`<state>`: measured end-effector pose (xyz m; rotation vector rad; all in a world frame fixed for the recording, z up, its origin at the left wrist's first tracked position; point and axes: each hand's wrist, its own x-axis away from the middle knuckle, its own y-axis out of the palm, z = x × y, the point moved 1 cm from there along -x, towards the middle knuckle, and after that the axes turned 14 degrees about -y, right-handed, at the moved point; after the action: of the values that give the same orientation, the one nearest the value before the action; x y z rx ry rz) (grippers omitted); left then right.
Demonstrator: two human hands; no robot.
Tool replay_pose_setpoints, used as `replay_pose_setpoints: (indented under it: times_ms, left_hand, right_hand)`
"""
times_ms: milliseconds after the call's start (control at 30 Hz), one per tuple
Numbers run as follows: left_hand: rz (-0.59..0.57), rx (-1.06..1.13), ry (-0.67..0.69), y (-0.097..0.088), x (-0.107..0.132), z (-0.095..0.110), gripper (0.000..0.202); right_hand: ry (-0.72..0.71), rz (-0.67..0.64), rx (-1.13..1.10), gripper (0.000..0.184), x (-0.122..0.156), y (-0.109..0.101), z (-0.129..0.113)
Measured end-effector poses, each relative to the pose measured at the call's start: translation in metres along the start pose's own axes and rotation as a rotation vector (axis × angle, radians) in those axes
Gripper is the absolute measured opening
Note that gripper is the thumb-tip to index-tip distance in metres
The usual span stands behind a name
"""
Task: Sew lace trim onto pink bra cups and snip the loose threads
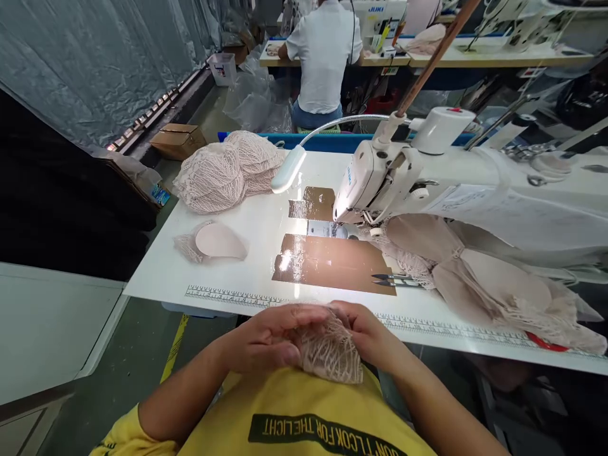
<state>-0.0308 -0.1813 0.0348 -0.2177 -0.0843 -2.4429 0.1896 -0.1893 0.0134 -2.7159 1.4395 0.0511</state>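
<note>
Close to my body, at the table's front edge, a beige lace bra cup point(331, 354) is held between both hands. My left hand point(268, 335) is closed on its left side, thumb low and fingers reaching over the top. At the upper right edge, my right hand point(368, 332) pinches the lace; some of its fingertips are hidden. A smooth beige cup with lace on its left end point(219, 242) lies alone on the white table point(156, 266). Thread snips point(396, 280) rest to the right, beside a heap of beige cup pieces and lace point(479, 278).
A white sewing machine point(370, 174) stands at the right, with a lamp point(289, 170) on a bendy neck. Two bundled lace heaps point(213, 174) sit at the back left. Brown tape sheets point(327, 259) cover the table by the needle. A person in white point(323, 60) sits beyond.
</note>
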Motion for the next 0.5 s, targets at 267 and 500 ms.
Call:
replay_pose_setpoints:
  times_ms: [267,500]
  left_hand:
    - [0.13,-0.003,-0.238,-0.008,-0.027,-0.02,0.054]
    - [0.222,0.06,-0.242,-0.013,-0.037,-0.021,0.041]
  right_hand:
    - [0.092,0.089,-0.419,0.023,-0.006,0.015,0.01]
    - [-0.049,0.373,0.158,0.036,-0.013,-0.003,0.012]
